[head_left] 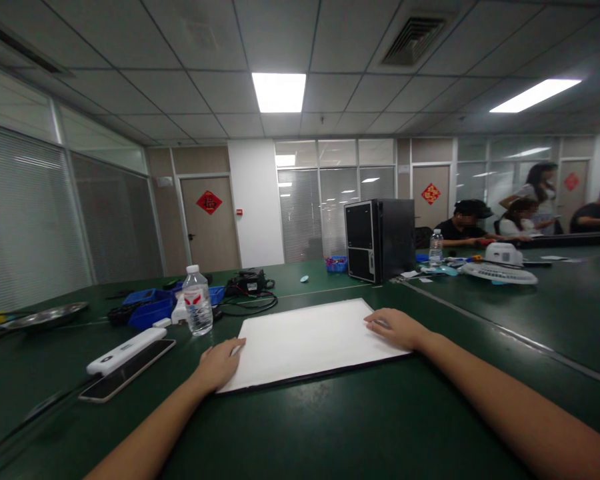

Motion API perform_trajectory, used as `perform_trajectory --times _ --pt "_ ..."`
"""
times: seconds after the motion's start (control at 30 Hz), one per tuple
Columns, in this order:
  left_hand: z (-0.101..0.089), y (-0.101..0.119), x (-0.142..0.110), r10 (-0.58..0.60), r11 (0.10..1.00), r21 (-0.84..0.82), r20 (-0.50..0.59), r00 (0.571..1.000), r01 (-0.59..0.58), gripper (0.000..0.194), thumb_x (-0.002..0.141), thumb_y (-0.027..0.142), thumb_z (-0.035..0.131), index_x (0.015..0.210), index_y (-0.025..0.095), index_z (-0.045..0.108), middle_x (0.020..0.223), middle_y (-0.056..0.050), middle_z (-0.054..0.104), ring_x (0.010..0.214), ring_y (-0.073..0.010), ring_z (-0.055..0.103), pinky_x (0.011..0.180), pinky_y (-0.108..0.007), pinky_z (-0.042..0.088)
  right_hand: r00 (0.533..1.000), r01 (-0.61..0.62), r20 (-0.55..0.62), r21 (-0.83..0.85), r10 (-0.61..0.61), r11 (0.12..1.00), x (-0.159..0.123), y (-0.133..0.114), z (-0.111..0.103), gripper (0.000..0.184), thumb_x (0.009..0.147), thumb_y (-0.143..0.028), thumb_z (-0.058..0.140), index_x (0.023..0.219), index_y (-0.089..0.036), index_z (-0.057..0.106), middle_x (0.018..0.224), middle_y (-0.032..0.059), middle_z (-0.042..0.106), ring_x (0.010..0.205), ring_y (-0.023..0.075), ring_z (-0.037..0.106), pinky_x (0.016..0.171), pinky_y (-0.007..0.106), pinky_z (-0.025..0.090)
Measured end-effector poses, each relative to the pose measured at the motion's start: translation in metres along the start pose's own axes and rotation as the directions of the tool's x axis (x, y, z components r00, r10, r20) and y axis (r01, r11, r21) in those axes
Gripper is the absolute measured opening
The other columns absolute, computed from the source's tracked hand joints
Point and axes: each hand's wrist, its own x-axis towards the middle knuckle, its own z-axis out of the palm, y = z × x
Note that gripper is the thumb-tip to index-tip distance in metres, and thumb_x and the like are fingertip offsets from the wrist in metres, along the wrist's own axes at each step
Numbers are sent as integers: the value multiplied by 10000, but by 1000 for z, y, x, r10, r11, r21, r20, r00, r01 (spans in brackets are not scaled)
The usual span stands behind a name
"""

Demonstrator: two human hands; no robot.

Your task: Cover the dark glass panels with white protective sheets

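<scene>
A flat white board (300, 347) with a dark front edge lies on the green table in front of me. My left hand (220, 363) holds its left side, a fingertip showing on the white top while the other fingers are partly hidden. On the opposite side, my right hand (393, 327) is curled over the right edge, its fingers resting on the surface. Left of the board stands a clear water bottle (198, 303) with a white cap. A dark-screened phone (130, 370) lies beside a long white power strip (127, 350).
Behind the board are a black computer tower (397, 240), a black power adapter (250, 281) with cables and blue bins (150, 313). A metal plate (47, 316) sits far left. To the right are another bottle (435, 249) and a white fan (500, 272). Several people sit or stand beyond.
</scene>
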Motion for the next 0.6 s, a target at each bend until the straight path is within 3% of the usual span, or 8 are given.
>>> perform_trajectory --times 0.6 --pt "6 -12 5 32 999 20 -24 999 -31 403 989 410 628 1343 219 610 1477 -99 579 1342 -284 563 1147 -574 432 1000 27 -1 -44 -27 999 -1 -7 -6 440 957 -506 486 1108 -224 788 1146 96 777 1045 277 694 945 378 501"
